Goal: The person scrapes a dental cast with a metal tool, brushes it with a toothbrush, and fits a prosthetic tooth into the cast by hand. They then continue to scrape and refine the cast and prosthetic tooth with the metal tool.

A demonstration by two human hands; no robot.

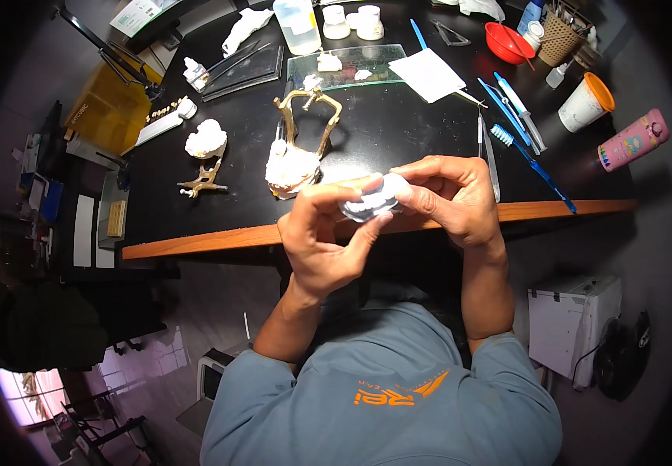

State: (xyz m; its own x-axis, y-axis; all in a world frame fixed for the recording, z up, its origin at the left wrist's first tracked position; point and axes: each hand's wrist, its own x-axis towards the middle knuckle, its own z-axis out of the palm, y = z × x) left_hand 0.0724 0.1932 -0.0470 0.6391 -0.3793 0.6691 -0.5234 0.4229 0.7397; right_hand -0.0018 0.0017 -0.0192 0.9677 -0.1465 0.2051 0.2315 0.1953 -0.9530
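Over the table's front edge, both my hands hold a small rounded piece [375, 200], glaring white on top with a dark grey lower rim; the glare hides what it is. My left hand [324, 237] grips it from the left with thumb and fingers. From the right, my right hand [454, 200] pinches its side. Just beyond my left hand stands a brass dental articulator [328, 128] with a white plaster model [291, 171] at its base. Farther left, another plaster model [206, 140] rests with a brass frame [205, 177].
A glass plate [375, 66] bears white bits, near a white paper pad [428, 75]. On the right lie a blue toothbrush [534, 167], tweezers [488, 159], a cup with an orange rim [586, 102] and a pink can [633, 140]. A red bowl [508, 45] stands behind.
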